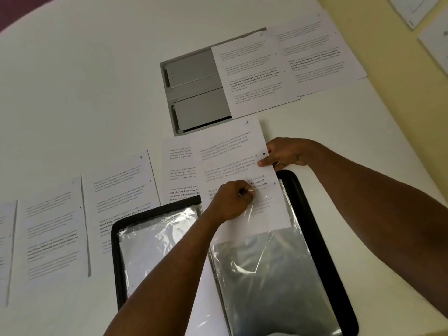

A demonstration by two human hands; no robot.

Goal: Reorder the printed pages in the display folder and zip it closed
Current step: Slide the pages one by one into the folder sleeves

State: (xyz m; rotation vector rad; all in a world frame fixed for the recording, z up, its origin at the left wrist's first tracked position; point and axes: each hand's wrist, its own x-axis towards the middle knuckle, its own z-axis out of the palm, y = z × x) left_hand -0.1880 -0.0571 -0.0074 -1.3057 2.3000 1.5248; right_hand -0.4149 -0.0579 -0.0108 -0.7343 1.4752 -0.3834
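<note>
An open black display folder with clear plastic sleeves lies on the white table in front of me. A printed page marked 4 sits partway inside the right-hand sleeve, its upper part sticking out above the folder. My left hand pinches the top edge of that clear sleeve over the page. My right hand pinches the page's right edge near its punched hole. The folder's left side holds another shiny sleeve.
Several more printed pages lie around: one marked 9 and others to the left, one under page 4, two at the back. A grey recessed cable box sits in the table.
</note>
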